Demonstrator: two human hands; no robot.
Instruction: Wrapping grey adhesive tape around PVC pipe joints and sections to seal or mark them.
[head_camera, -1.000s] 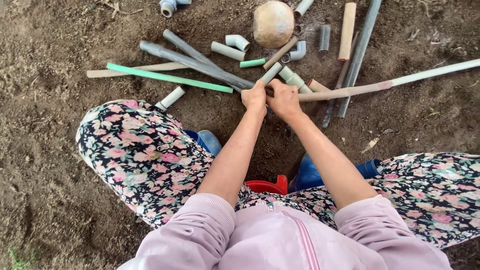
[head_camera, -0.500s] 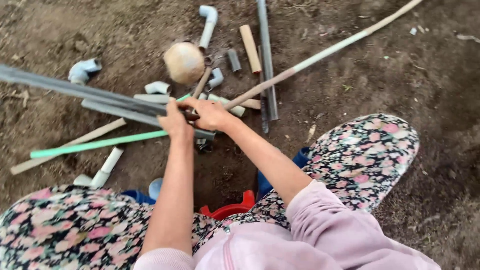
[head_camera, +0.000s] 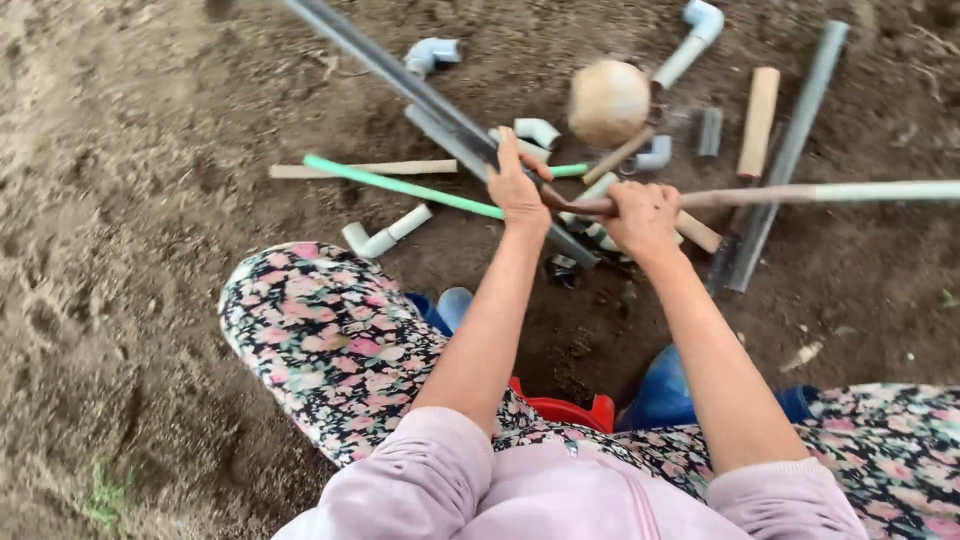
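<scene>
We grip a long pale pipe (head_camera: 860, 191) in our right hand (head_camera: 640, 215), fingers curled tight around its brownish end. Our left hand (head_camera: 517, 188) closes on the same end, just beside our right fingers, and lies over a grey pipe (head_camera: 400, 80) (it runs off past our left fingertips). A green rod (head_camera: 400, 186) passes under our left fingers; a round stone (head_camera: 608, 102) sits beyond our knuckles.

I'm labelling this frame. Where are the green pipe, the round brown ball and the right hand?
green pipe (head_camera: 400, 186): head view, mid-length.
round brown ball (head_camera: 607, 102): head view, centre.
right hand (head_camera: 644, 215): head view, knuckles.
</scene>
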